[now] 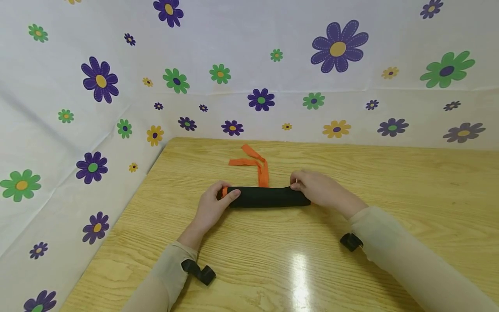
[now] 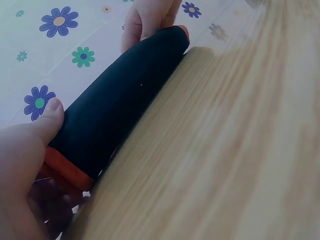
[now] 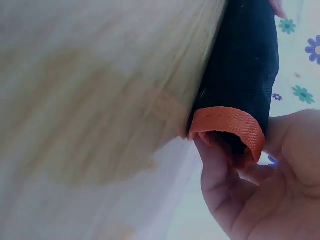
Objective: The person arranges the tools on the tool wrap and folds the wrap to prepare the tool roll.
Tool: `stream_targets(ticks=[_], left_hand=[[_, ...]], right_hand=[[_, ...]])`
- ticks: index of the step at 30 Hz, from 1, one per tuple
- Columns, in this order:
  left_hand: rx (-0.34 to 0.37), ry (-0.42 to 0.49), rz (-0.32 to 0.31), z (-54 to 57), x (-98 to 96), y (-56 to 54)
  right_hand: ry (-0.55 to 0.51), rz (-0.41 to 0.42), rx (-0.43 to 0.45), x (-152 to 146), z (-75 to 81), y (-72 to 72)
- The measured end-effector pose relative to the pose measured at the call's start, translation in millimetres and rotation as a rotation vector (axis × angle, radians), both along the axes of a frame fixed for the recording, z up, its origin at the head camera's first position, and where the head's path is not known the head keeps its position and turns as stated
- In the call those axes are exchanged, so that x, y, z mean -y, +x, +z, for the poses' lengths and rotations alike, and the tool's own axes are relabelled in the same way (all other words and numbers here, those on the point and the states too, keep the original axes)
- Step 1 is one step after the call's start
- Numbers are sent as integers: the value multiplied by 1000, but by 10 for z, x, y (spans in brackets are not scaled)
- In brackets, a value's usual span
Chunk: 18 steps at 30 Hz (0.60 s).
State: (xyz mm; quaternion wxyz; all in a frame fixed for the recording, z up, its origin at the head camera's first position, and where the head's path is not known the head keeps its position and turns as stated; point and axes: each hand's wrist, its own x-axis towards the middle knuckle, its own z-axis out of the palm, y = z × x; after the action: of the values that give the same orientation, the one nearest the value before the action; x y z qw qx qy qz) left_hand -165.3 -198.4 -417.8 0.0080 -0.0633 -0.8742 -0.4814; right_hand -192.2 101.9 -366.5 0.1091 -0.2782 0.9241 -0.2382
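A black fabric roll [image 1: 269,197] with orange edging lies lengthwise across the wooden table. From its far side an orange tie strap [image 1: 263,173] runs out in two loose tails. My left hand [image 1: 206,208] grips the roll's left end, thumb on top and fingers behind. At the other end, my right hand [image 1: 317,188] holds the roll's upper far edge between thumb and fingers. In the right wrist view, the orange edging [image 3: 227,120] rings a hollow opening, with fingers curled around it. Whatever is rolled inside cannot be seen.
The wooden table [image 1: 409,190] meets a white cloth backdrop [image 1: 234,43] with printed flowers at the back and left. A black band with a small device [image 1: 199,272] hangs at the left wrist, another black device [image 1: 351,242] at the right.
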Motion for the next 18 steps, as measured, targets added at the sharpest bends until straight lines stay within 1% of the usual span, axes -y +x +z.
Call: stream_targets(ticks=[3,6,8,10,13,18], left_hand=[[15,3,3,15,-18,-7],[47,10,25,31,-55,-30],[63,4,44,39,-80,-51],[73,11,57,48,-101,-67],[58,8,63,55,-114,-95],[61,-7,80,98,-147,-148]], right_hand=[[-3,4,-44,-7,3,4],[19,20,-69,-16,-8,-12],[35,22,-66,-24,-24,-29],[30,26,-35,-25,-42,-54],[22,24,4,-24,-70,-93],[32,20,-4,-13,-94,-130]])
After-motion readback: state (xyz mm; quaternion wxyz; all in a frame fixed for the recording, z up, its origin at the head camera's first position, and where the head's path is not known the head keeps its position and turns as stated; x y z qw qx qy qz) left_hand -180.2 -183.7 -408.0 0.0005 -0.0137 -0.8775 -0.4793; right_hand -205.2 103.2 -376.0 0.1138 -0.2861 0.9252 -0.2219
